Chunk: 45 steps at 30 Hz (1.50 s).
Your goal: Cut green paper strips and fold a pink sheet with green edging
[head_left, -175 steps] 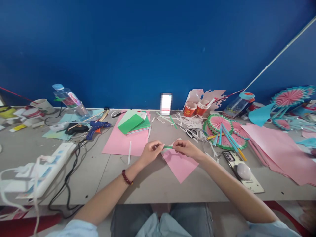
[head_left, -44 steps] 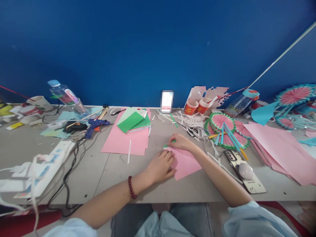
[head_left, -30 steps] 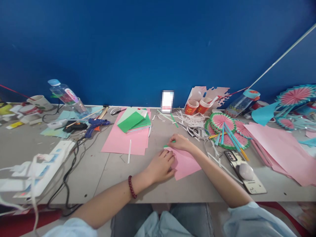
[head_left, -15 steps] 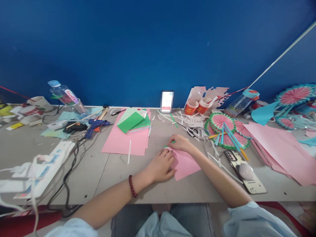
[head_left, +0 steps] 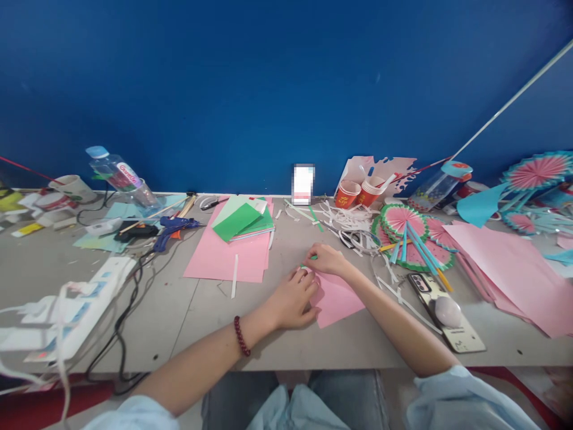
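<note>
Head view, seated at a grey worktop (head_left: pixel 210 325) against a blue wall.

- Small pink sheet (head_left: pixel 342 298): lies flat near the front edge of the worktop, turned corner-on, straight ahead of the person.
- Left hand (head_left: pixel 293 298): palm down on the left edge of the small pink sheet, fingers loosely bent, tips pressing near its far corner. Grip released; nothing is held in it. Dark red bead bracelet (head_left: pixel 242 336) on the wrist.
- Right hand (head_left: pixel 326 260): at the far corner of the sheet, just beyond the left fingertips. Grip closed, thumb and fingers pinching a narrow green strip (head_left: pixel 312 257). Only a short length of the strip shows, poking out to the left.
- The hands are close together; I cannot tell if they touch.

Surroundings:
- Large pink sheet (head_left: pixel 224 260) to the left, with a stack of green paper (head_left: pixel 242 221) on its far end and a white strip (head_left: pixel 234 275) over its near edge.
- Blue glue gun (head_left: pixel 172 228) and white power strip (head_left: pixel 80 301) further left.
- Watermelon paper fans (head_left: pixel 403 230) to the right, red paper cups (head_left: pixel 353 192) behind them.
- Phone (head_left: pixel 447 313) lies near the right forearm.
</note>
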Motion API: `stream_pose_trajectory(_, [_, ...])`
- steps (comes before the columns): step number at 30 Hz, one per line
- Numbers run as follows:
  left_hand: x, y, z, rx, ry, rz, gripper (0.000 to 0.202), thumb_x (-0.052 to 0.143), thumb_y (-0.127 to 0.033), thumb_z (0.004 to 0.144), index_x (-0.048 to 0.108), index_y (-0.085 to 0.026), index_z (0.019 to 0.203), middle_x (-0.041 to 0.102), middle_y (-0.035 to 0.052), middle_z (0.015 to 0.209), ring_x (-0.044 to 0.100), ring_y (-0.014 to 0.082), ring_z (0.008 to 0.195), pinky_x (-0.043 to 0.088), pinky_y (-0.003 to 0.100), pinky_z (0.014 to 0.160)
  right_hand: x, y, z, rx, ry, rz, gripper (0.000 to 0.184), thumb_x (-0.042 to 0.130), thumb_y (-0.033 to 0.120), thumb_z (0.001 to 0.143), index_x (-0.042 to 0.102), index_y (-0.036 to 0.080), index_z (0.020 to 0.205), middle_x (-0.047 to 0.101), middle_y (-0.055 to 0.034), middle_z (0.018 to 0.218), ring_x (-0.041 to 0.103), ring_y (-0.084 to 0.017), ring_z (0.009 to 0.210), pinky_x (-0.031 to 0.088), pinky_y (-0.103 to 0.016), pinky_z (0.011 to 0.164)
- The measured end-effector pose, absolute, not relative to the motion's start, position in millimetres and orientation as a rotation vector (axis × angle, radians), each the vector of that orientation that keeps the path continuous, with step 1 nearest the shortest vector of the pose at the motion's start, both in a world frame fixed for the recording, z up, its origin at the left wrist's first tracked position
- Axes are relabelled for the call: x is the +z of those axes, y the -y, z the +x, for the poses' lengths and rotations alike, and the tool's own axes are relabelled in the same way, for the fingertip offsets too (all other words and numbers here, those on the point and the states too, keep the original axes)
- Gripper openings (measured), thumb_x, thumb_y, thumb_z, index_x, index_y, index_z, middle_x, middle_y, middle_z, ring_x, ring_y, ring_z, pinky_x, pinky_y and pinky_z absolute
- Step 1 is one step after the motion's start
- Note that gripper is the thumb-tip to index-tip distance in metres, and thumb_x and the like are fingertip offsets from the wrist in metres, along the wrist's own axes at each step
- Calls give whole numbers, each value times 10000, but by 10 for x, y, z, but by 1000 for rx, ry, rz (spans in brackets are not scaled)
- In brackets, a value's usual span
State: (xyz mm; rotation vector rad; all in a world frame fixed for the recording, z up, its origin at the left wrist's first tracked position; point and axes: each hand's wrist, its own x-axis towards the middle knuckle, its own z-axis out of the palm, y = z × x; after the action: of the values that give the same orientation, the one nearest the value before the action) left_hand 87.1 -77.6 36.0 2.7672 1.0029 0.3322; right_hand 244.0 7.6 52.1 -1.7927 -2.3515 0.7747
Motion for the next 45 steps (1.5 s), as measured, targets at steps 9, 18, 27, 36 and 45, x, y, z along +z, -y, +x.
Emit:
stream_pose_trajectory(9, [358, 771, 884, 307, -1010, 2789, 485, 532, -454, 798, 497, -136, 1163, 507, 158, 1183, 402, 320, 1138, 301, 465, 1016, 548, -60, 2431, 749, 2344, -1819, 172, 613, 369, 739, 701, 222, 723, 684, -37, 946, 607, -179, 831, 352, -228, 617])
stream_pose_trajectory(18, [403, 775, 894, 268, -984, 2841, 467, 505, -446, 825, 496, -124, 1164, 524, 156, 1149, 423, 317, 1093, 293, 472, 1009, 597, -52, 2442, 634, 2312, -1920, 169, 635, 388, 708, 655, 221, 722, 686, -17, 806, 591, -164, 722, 292, -236, 550])
stream_pose_trajectory(27, [454, 786, 897, 198, -997, 2852, 434, 465, -459, 849, 497, -151, 1153, 524, 127, 1159, 432, 301, 1087, 282, 468, 1017, 564, -100, 2538, 669, 2339, -1839, 175, 622, 361, 755, 655, 200, 692, 672, -13, 712, 572, -135, 646, 312, -224, 555])
stream_pose_trajectory(36, [373, 785, 873, 260, -1035, 2800, 431, 491, -471, 826, 502, -157, 1120, 450, 154, 1244, 359, 336, 1189, 296, 475, 1012, 512, -104, 2547, 661, 2337, -1780, 150, 627, 309, 746, 643, 185, 662, 647, -21, 715, 542, -128, 633, 306, -220, 554])
stream_pose_trajectory(45, [337, 784, 863, 266, -1032, 2798, 418, 470, -473, 836, 508, -161, 1113, 424, 161, 1288, 318, 362, 1248, 295, 494, 1013, 452, -126, 2558, 629, 2347, -1734, 169, 644, 306, 751, 647, 167, 656, 632, -40, 792, 538, -119, 639, 339, -216, 588])
